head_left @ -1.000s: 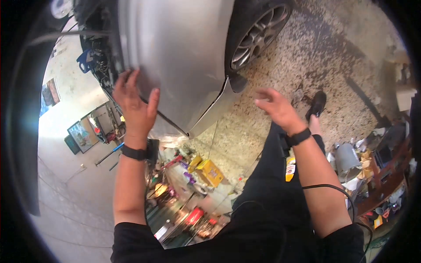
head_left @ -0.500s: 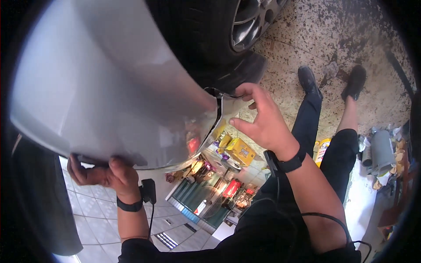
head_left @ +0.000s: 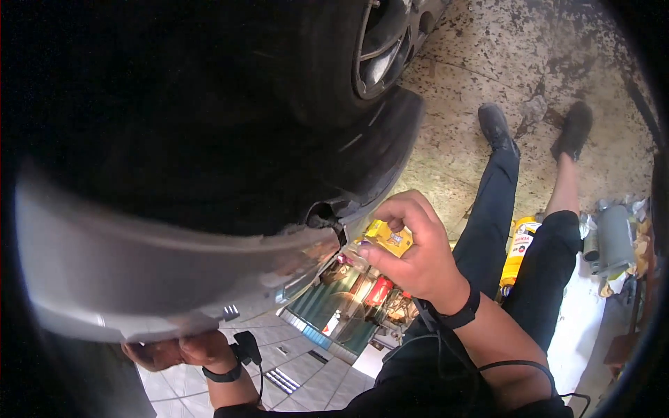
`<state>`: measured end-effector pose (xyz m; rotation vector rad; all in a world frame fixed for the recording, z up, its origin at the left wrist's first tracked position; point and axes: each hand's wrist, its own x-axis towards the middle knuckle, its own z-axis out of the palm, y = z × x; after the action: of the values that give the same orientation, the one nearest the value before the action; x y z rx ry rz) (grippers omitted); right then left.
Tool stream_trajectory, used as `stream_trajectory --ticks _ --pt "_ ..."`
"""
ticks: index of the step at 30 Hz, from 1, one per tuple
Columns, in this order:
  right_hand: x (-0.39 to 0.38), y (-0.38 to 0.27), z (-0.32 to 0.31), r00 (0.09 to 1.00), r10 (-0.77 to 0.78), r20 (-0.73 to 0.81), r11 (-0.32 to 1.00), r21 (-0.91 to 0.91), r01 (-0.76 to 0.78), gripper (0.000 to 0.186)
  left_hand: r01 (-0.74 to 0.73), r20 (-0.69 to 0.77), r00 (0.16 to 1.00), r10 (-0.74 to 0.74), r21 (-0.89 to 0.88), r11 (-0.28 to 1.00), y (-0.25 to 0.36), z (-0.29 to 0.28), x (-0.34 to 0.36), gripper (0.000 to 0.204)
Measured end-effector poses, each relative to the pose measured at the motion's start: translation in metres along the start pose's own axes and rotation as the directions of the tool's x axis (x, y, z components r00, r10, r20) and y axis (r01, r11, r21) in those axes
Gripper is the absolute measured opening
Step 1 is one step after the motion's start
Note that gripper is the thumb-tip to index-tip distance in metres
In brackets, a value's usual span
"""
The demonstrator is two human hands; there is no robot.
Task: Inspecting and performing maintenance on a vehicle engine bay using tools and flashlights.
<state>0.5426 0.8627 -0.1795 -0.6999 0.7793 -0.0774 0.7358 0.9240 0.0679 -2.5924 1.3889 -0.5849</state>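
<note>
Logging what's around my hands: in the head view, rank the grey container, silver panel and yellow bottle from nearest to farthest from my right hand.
1. Silver panel: just left of the right hand.
2. Yellow bottle: to its right, between the legs.
3. Grey container: far right, beyond both legs.

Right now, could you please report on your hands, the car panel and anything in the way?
Left hand against edge of silver panel; right hand at its corner, contact unclear; black cable across right forearm.
</note>
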Motion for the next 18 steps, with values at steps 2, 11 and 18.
stream_trajectory --ticks 2,11,18 --pt "0.009 -0.006 0.003 0.998 -0.064 -0.019 0.998 -0.019 0.064 0.04 -0.057 0.082 0.995 0.057 -0.003 0.998 -0.008 -0.009 -0.001 0.08" --pt "0.024 0.005 0.007 0.97 -0.242 0.023 0.957 -0.159 0.243 0.047 -0.044 0.04 0.998 0.043 0.024 0.999 -0.032 -0.003 -0.001 0.08" --pt "0.015 0.012 0.019 0.976 -0.21 -0.062 0.974 -0.097 0.204 0.048 -0.084 0.048 0.996 0.08 0.086 0.993 -0.038 0.006 0.004 0.079"
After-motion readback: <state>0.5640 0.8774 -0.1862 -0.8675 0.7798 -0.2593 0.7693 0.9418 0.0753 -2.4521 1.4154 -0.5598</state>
